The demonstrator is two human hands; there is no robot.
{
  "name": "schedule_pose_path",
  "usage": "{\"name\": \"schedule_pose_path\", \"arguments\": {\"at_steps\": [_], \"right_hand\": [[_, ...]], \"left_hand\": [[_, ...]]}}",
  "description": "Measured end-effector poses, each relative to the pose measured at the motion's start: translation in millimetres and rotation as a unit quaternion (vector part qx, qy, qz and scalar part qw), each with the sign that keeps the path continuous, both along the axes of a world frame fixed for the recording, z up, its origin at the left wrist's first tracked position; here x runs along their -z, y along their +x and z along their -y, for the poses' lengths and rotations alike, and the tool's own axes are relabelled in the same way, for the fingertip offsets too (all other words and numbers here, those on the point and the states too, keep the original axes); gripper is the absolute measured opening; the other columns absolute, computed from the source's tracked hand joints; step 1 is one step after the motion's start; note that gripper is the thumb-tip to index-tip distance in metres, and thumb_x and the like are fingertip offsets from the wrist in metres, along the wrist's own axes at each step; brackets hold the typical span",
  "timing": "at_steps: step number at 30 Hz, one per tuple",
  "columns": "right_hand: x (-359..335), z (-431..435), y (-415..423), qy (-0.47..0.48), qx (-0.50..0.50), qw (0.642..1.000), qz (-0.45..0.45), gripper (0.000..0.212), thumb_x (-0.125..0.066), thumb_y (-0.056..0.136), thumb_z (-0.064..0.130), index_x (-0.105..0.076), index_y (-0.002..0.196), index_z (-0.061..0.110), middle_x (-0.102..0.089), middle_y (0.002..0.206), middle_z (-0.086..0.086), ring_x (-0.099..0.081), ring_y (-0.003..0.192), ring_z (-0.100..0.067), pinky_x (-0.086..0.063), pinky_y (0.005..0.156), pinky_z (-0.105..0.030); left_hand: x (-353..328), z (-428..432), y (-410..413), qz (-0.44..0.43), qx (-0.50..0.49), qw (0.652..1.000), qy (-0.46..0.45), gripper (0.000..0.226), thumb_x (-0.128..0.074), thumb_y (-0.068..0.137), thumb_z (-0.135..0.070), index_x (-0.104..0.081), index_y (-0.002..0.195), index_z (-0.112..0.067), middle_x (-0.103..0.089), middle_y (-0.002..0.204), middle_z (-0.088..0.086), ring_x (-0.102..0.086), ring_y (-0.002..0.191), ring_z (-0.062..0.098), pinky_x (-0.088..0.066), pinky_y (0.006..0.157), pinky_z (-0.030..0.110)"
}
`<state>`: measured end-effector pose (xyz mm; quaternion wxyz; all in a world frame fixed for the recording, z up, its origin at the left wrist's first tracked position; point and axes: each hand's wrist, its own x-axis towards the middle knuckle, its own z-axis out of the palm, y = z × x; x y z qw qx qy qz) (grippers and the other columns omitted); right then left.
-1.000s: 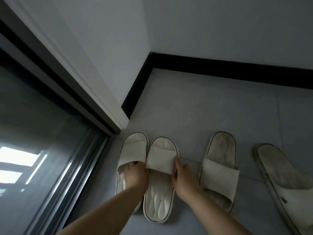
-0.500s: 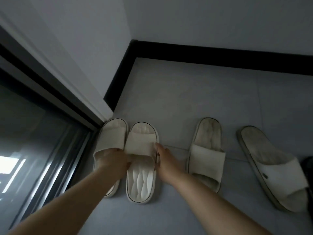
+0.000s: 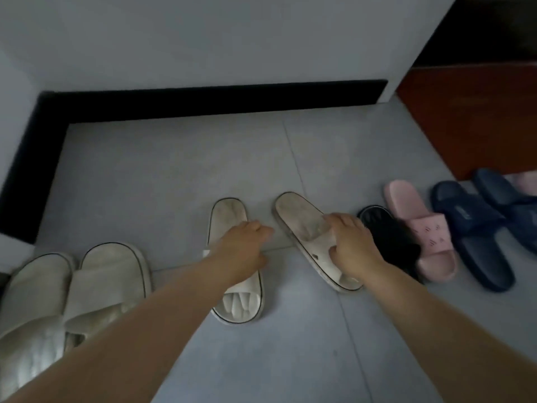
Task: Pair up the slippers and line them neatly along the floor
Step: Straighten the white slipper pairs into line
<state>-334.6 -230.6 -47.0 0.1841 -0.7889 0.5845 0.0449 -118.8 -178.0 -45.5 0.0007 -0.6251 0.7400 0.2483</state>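
Observation:
Two cream slippers (image 3: pixel 107 274) lie side by side at the lower left, touching. A third cream slipper (image 3: pixel 228 219) points straight at the wall, and my left hand (image 3: pixel 247 245) rests on its strap. A fourth, dirtier cream slipper (image 3: pixel 299 222) lies angled to the left, with my right hand (image 3: pixel 348 242) gripping its strap. Right of it sit a black slipper (image 3: pixel 389 231), a pink slipper (image 3: pixel 418 228) and two navy slippers (image 3: pixel 470 225), crowded and overlapping.
A black skirting board (image 3: pixel 220 97) runs along the far wall and down the left side. Red-brown wooden flooring (image 3: pixel 470 117) begins at the right rear. Grey floor tiles (image 3: pixel 180 167) stretch between the slippers and the wall.
Both hands left the paired cream slippers at the left and moved right onto the two separate cream slippers. The view swung right, revealing the black, pink and navy slippers.

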Motion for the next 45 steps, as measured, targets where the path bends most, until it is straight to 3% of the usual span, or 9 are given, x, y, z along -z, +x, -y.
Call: {"name": "schedule_pose_path", "arguments": {"at_steps": [5,8,12,16,22,29,33,40,45], "right_hand": [[0,17,-12,0.022,-0.140,0.979,-0.149,0.063,-0.061,0.080,0.022,-0.035,0.138,0.021,-0.031,0.149,-0.001,-0.013,0.144,-0.022,-0.002,0.117,-0.041],[-1,27,4,0.061,-0.160,0.972,-0.159,0.046,-0.060,0.085,0.032,-0.048,0.127,0.020,-0.048,0.136,-0.005,-0.029,0.137,-0.023,0.000,0.116,-0.044],[8,14,37,0.129,-0.163,0.977,-0.055,0.032,-0.056,0.087,0.038,-0.053,0.116,0.023,-0.059,0.121,-0.004,-0.046,0.121,-0.024,-0.010,0.113,-0.041],[23,-6,62,0.080,-0.174,0.981,0.000,0.031,-0.054,0.088,0.034,-0.054,0.117,0.023,-0.056,0.119,-0.007,-0.049,0.115,-0.028,-0.026,0.103,-0.037],[2,-27,48,0.114,-0.105,0.986,0.068,0.048,-0.054,0.087,0.012,-0.040,0.133,0.019,-0.041,0.137,-0.011,-0.040,0.125,-0.030,-0.037,0.103,-0.037],[-113,-35,-50,0.170,-0.081,0.977,-0.097,0.042,-0.047,0.089,0.011,-0.043,0.130,0.023,-0.049,0.127,-0.009,-0.056,0.106,-0.028,-0.047,0.086,-0.035],[-155,-60,-105,0.218,-0.063,0.953,-0.200,0.031,-0.048,0.092,0.023,-0.046,0.123,0.027,-0.054,0.120,-0.002,-0.057,0.102,-0.023,-0.051,0.089,-0.038],[-127,-52,-200,0.213,-0.074,0.962,-0.156,0.029,-0.051,0.092,0.030,-0.050,0.121,0.030,-0.050,0.119,0.014,-0.051,0.105,-0.005,-0.043,0.094,-0.022],[-98,11,-260,0.191,-0.123,0.963,-0.142,0.027,-0.050,0.090,0.023,-0.046,0.096,0.049,-0.043,0.110,0.011,-0.045,0.086,-0.001,-0.035,0.071,-0.011]], "left_hand": [[14,-5,-8,0.056,-0.029,0.998,-0.001,0.062,-0.057,0.084,-0.034,-0.033,0.140,-0.021,-0.041,0.139,0.004,-0.034,0.130,0.024,-0.021,0.111,0.032],[19,-7,5,0.077,-0.053,0.995,0.046,0.067,-0.059,0.085,-0.039,-0.029,0.141,-0.019,-0.047,0.136,0.006,-0.038,0.128,0.028,-0.026,0.109,0.035],[20,-14,13,0.041,-0.052,0.994,0.086,0.069,-0.058,0.088,-0.033,-0.021,0.145,-0.020,-0.055,0.127,0.013,-0.045,0.120,0.031,-0.034,0.101,0.036],[18,-17,16,0.009,-0.055,0.996,0.076,0.073,-0.056,0.089,-0.036,-0.012,0.147,-0.030,-0.058,0.119,0.012,-0.047,0.114,0.030,-0.037,0.098,0.036],[22,-8,7,0.084,0.006,0.995,0.058,0.052,-0.040,0.091,-0.052,-0.033,0.139,-0.035,-0.059,0.125,0.002,-0.053,0.116,0.025,-0.035,0.100,0.035],[17,3,-12,0.028,-0.055,0.982,0.180,0.051,-0.046,0.090,-0.049,-0.040,0.133,-0.021,-0.055,0.121,0.013,-0.057,0.106,0.028,-0.048,0.091,0.033],[14,-7,-16,0.105,-0.052,0.982,0.146,0.051,-0.040,0.091,-0.054,-0.036,0.135,-0.029,-0.052,0.129,0.009,-0.051,0.116,0.028,-0.040,0.096,0.036],[-6,-13,-37,0.187,-0.080,0.976,0.083,0.077,-0.042,0.087,-0.059,-0.005,0.147,-0.027,-0.023,0.149,0.014,-0.022,0.137,0.035,-0.009,0.116,0.050],[-51,28,-109,0.185,-0.035,0.982,0.022,0.075,-0.044,0.087,-0.058,-0.013,0.146,-0.023,-0.032,0.148,0.008,-0.024,0.138,0.030,-0.009,0.115,0.046]]}}
